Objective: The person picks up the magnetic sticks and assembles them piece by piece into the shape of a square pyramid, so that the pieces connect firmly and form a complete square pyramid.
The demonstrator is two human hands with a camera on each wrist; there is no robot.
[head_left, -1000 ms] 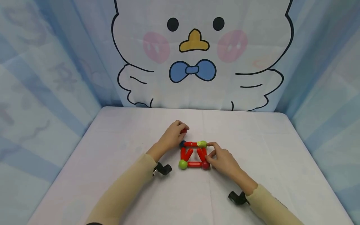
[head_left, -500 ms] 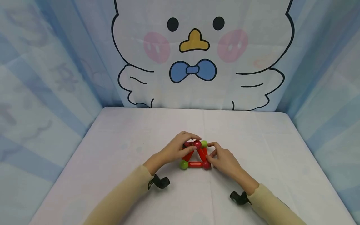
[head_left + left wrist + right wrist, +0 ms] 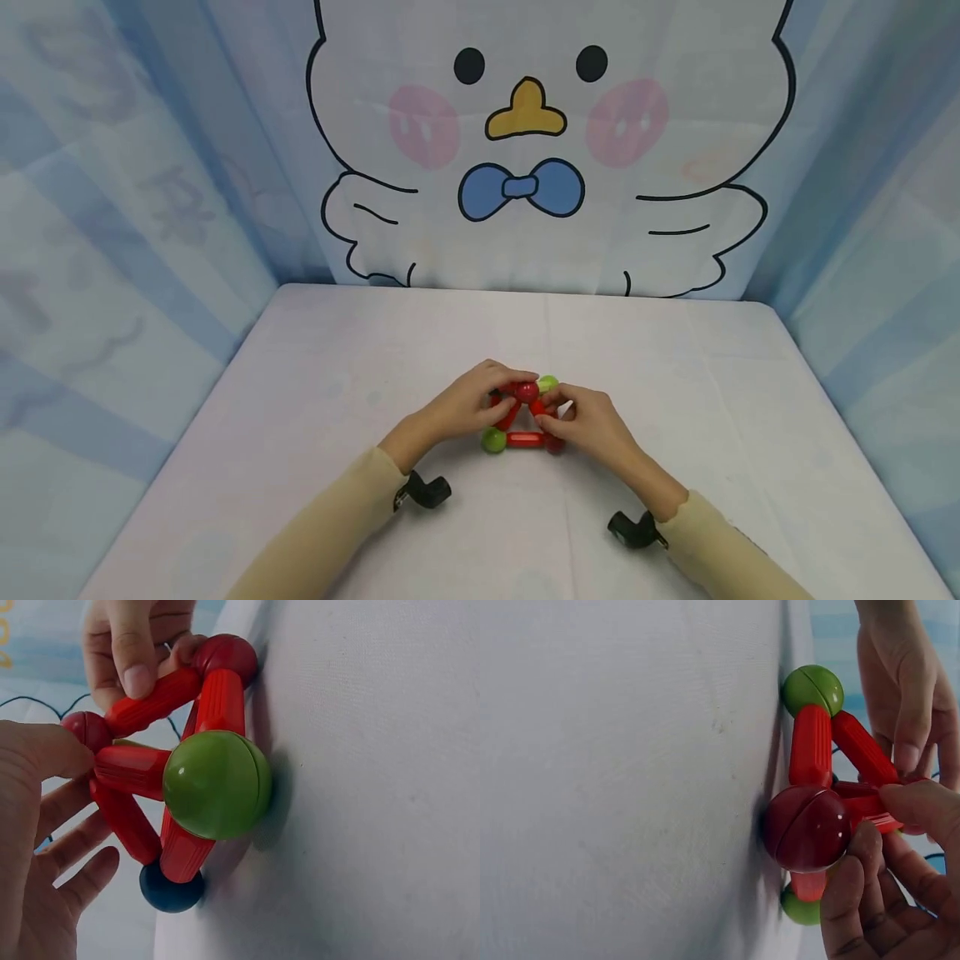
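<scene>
A magnetic ball-and-rod frame stands on the table, with red rods [image 3: 525,439] joining balls at its corners. Its front corners are a green ball [image 3: 217,784] and a dark red ball [image 3: 808,829]; behind them are a blue ball [image 3: 171,889] and another green ball [image 3: 548,382]. Slanted rods rise to a red ball [image 3: 88,731] at the top. My left hand [image 3: 459,406] pinches this top ball between thumb and fingers. On the right side, my right hand [image 3: 597,427] pinches a slanted red rod [image 3: 154,701] that runs up from the dark red ball.
A pale cloth covers the table [image 3: 360,333] under the frame. Behind it hangs a backdrop [image 3: 525,250] with a cartoon figure, and blue curtains [image 3: 142,250] flank both sides. Each wrist carries a black camera [image 3: 429,492].
My left hand has brought a red ball from beyond the back-left corner to the top of the slanted rods. My right hand has shifted slightly inward and now pinches the right slanted rod.
</scene>
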